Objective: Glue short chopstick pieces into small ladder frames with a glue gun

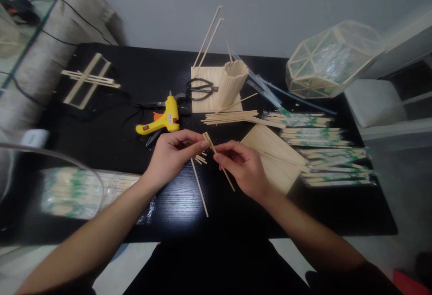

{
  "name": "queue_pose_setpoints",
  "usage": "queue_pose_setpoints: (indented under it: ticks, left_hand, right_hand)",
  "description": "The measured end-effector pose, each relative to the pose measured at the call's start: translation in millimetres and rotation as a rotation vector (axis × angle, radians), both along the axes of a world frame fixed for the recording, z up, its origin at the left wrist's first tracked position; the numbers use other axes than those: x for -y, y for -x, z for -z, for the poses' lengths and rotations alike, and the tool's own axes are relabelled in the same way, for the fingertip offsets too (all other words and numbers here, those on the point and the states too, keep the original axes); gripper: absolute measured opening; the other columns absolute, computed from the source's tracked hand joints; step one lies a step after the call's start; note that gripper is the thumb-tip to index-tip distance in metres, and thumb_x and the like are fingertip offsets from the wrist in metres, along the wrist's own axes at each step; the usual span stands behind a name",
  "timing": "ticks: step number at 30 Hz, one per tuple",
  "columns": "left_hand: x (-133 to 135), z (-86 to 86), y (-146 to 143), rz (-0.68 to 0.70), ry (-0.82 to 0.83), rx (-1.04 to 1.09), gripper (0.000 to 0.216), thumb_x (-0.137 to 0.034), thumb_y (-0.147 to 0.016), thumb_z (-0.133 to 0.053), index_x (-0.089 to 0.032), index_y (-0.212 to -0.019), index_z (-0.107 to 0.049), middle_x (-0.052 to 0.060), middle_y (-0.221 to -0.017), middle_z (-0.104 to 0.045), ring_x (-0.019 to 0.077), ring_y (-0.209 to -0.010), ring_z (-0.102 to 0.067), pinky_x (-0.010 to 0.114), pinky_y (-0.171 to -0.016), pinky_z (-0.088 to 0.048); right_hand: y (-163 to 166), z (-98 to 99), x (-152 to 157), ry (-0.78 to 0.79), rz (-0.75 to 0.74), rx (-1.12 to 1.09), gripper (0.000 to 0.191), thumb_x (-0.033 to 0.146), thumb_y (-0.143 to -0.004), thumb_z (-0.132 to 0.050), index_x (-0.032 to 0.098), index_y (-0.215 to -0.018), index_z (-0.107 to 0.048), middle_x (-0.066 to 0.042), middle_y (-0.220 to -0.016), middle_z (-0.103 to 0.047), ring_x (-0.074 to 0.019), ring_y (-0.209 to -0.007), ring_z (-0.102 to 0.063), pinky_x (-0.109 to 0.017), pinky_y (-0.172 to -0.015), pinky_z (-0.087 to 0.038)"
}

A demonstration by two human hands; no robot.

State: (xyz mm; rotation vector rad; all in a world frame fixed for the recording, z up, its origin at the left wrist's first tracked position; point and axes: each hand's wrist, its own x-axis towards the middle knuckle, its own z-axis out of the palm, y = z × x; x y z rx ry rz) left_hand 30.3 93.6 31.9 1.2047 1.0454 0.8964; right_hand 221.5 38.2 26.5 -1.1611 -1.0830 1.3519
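Thin wooden sticks are between my two hands over the middle of the table. My right hand (243, 165) pinches a long wooden stick (228, 179) that slants down toward me. At that stick's upper end, the fingertips of my left hand (173, 154) are closed on wood; a second stick end seems to lie alongside, but its length is hidden. Below my left fingers, a loose stick (200, 189) lies on the black table, with several short cut pieces (201, 158) beside it. A yellow hot glue gun (161, 119) rests just beyond my left hand.
Black-handled scissors (202, 88) lie on a square stick panel (199, 105), beside a stick-built cylinder (232, 81). Another panel (275, 153) is right of my hand. Wrapped stick bundles (315, 136) line the right side; a larger pack (76, 191) lies left. A geometric frame (332, 61) stands back right.
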Motion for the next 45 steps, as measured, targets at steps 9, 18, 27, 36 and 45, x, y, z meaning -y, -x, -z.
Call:
queue_pose_setpoints:
  ticks: [9,18,27,36,45]
  left_hand:
    - [-0.5,-1.4,-0.4,0.007,-0.008,-0.001,0.015,-0.030,-0.078,-0.089,-0.018,-0.082,-0.082,0.002,-0.072,-0.076,0.0093,-0.060,-0.063,0.019,-0.058,-0.049]
    - [-1.3,0.4,-0.3,0.017,0.001,-0.017,0.016,-0.031,-0.077,-0.089,-0.017,-0.082,-0.081,0.002,-0.072,-0.076,0.0097,-0.061,-0.063,0.019,-0.058,-0.049]
    - [-1.7,0.5,1.0,0.037,-0.009,-0.019,0.014,-0.030,-0.079,-0.087,-0.018,-0.083,-0.081,0.003,-0.075,-0.077,0.0111,-0.064,-0.066,0.020,-0.060,-0.050]
    - [-1.5,0.2,1.4,0.043,-0.018,-0.026,0.014,-0.030,-0.079,-0.087,-0.018,-0.083,-0.082,0.004,-0.077,-0.078,0.0126,-0.066,-0.068,0.022,-0.062,-0.053]
    - [-2.7,1.7,2.0,0.019,-0.056,-0.101,0.017,-0.034,-0.078,-0.088,-0.019,-0.082,-0.083,0.003,-0.075,-0.078,0.0119,-0.064,-0.065,0.022,-0.060,-0.051]
  right_hand:
    - [-1.1,2.2,0.0,-0.020,-0.005,0.040,0.015,0.033,-0.086,-0.082,0.021,-0.095,-0.078,0.000,-0.081,-0.072,-0.0121,-0.066,-0.064,-0.028,-0.062,-0.057]
    - [-1.1,3.6,0.1,-0.024,-0.001,0.007,0.011,0.029,-0.085,-0.083,0.022,-0.092,-0.078,0.002,-0.079,-0.069,-0.0106,-0.064,-0.062,-0.026,-0.060,-0.056]
    - [-2.2,4.8,0.5,-0.041,-0.005,0.020,0.009,0.028,-0.085,-0.083,0.022,-0.089,-0.077,0.002,-0.080,-0.067,-0.0104,-0.063,-0.063,-0.026,-0.059,-0.055]
    - [-2.7,6.0,0.5,-0.060,-0.014,0.024,0.011,0.031,-0.086,-0.083,0.022,-0.089,-0.077,0.002,-0.082,-0.066,-0.0105,-0.064,-0.063,-0.027,-0.059,-0.056]
    - [-4.8,2.9,-0.5,-0.042,-0.015,0.020,0.010,0.028,-0.086,-0.083,0.022,-0.092,-0.078,0.001,-0.083,-0.067,-0.0106,-0.067,-0.063,-0.025,-0.060,-0.055]
